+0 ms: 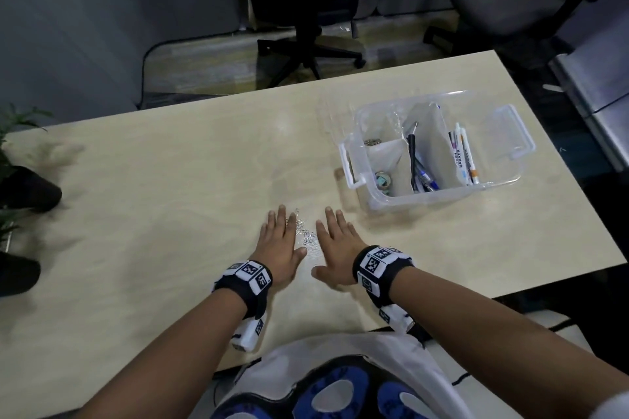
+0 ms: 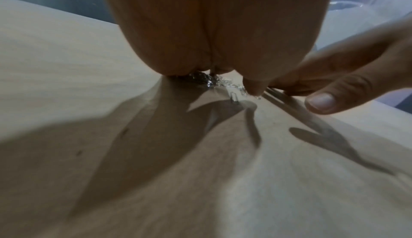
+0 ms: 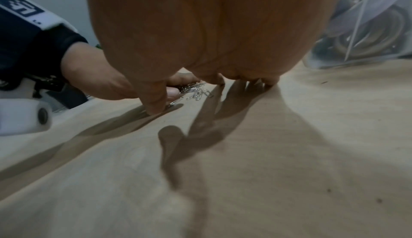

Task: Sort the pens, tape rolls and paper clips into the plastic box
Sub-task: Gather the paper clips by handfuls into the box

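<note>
A pale wood-grain counter (image 1: pixel 170 197) carries everything. Toward its right end stands the clear plastic box (image 1: pixel 439 196), divided into compartments: pens (image 1: pixel 420 173) lie in the middle compartment, white markers (image 1: pixel 464 156) lean in the right one, a tape roll (image 1: pixel 383 179) sits in the near left one, and a few clips (image 1: pixel 371 142) show in the far left one. Well apart from the box, near the front edge, the left hand (image 1: pixel 280 243) and the right hand (image 1: pixel 337 243) lie flat, palms down, fingers (image 1: pixel 330 216) straight and released, grasping nothing. Between the hands lies a small heap of silver paper clips (image 1: pixel 304 231); the left fingertips touch it, and in the right wrist view the heap sits just beside the right thumb.
</note>
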